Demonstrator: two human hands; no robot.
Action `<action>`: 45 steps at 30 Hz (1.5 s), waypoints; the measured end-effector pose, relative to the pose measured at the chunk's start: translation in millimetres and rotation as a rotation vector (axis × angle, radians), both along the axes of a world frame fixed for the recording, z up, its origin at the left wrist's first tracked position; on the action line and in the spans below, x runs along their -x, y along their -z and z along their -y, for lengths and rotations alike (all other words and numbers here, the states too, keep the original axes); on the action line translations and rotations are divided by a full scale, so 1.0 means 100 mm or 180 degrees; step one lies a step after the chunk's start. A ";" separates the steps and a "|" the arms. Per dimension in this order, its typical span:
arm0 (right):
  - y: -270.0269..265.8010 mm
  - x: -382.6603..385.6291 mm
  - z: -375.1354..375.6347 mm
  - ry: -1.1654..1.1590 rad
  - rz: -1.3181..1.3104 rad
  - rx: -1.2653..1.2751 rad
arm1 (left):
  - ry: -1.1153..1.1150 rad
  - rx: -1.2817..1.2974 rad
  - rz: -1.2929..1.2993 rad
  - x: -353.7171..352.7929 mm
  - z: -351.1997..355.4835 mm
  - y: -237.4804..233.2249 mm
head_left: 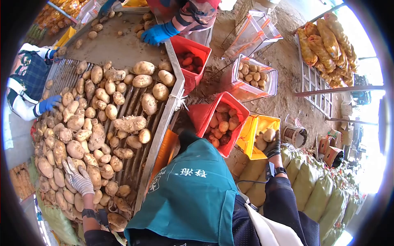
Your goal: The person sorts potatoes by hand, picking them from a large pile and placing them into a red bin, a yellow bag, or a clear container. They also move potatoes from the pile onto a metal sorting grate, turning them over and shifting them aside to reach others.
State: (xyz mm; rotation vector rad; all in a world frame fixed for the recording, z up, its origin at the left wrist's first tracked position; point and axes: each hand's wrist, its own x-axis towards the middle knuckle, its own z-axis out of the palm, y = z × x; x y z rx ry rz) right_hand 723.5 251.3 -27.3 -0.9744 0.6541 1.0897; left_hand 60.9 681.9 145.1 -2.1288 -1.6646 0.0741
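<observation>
My left hand [79, 177], in a pale striped glove, lies with its fingers apart on the heap of potatoes [75, 149] at the left of the sorting table. On the right, my right hand [274, 148] wears a dark glove and is at the edge of a yellow crate [245, 139], beside a potato [269, 135] above other potatoes. Whether its fingers grip that potato is unclear. Between my body and the yellow crate, a red crate [199, 117] holds reddish potatoes [223, 126].
A co-worker's blue-gloved hand [158, 33] touches potatoes at the table's top; another's blue glove [50, 104] is at the left. Beyond stand a second red crate [200, 49] and a clear crate of potatoes [271, 84]. Filled green sacks [321, 186] lie at the right.
</observation>
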 end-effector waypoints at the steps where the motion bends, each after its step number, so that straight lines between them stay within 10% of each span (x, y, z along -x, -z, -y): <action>1: 0.07 -0.12 0.22 -0.0022 0.0183 0.0163 | 0.0025 -0.0025 0.0016 0.01 0.00 0.01; 8: 0.52 -0.69 0.49 -0.0742 0.1103 0.3423 | 0.0221 -0.0058 0.0314 0.00 0.02 0.00; 18: -1.26 1.85 -3.48 -0.3658 0.5280 -0.1147 | -0.0136 0.0125 0.0503 -0.02 0.04 0.00; 22: -1.38 2.85 -4.14 -0.5550 0.6411 -0.1233 | -0.0154 0.0124 0.0519 -0.03 0.05 -0.01; 28: -1.00 3.09 -4.64 -0.5868 0.6295 -0.0666 | -0.0217 0.0144 0.0458 -0.03 0.06 -0.01; 32: -1.03 2.69 -4.61 -0.4750 0.4276 -0.1568 | -0.0123 0.0148 0.0479 -0.03 0.05 -0.02; 34: -1.19 2.26 -4.37 -0.4244 0.1859 -0.1633 | -0.0227 0.0206 0.0524 -0.05 0.06 -0.03; 45: -1.02 2.30 -3.66 -0.4538 0.2825 -0.1663 | -0.0302 0.0208 0.0406 -0.10 0.06 -0.05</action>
